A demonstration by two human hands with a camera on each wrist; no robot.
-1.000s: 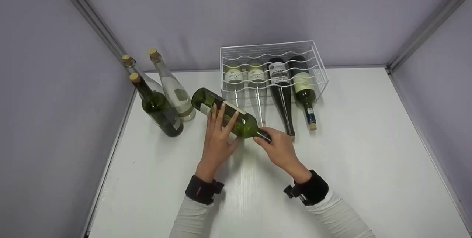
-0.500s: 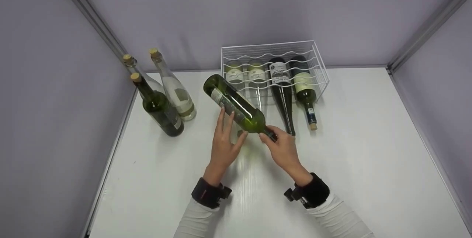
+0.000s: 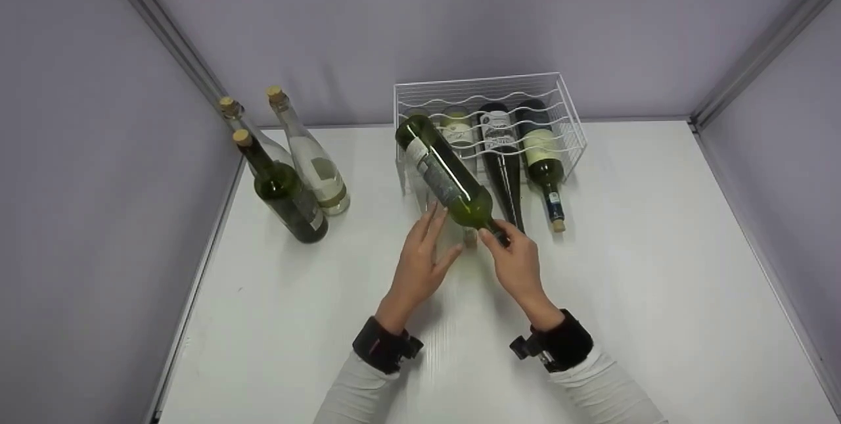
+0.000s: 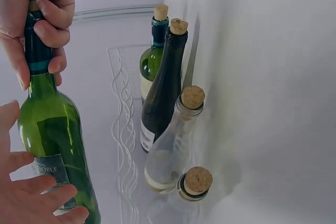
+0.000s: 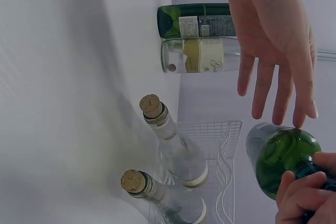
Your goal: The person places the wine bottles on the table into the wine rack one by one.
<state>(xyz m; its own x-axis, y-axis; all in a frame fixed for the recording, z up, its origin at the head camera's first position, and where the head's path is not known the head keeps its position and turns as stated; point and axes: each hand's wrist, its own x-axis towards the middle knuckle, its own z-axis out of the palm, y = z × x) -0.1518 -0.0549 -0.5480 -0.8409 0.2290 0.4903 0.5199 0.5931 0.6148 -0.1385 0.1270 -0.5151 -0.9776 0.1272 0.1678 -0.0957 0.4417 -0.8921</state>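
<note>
in my head view the right grip (image 3: 516, 263) is curled round the neck of a green wine bottle (image 3: 450, 174), which slants up and leftward from it, base overlapping a white wire rack (image 3: 476, 79) beyond both grips. the left grip (image 3: 419, 267) has its fingers straight and parted beside the bottle; i can't tell whether they touch. my left wrist view gives what the head view largely hides: a sliver of cork (image 4: 34, 5) by the right grip's fingers, and both racked clear bottles (image 4: 164, 163). a dark long-necked bottle (image 3: 504, 177) and a cream-labelled bottle (image 3: 543, 154) lie past the right grip. left of both grips, a standing green bottle (image 3: 290, 204) and two standing clear bottles (image 3: 320, 177) share the counter (image 3: 657, 227); my right wrist view shows script on a gold-and-white label (image 5: 203, 55) there, unreadable from the head.
</note>
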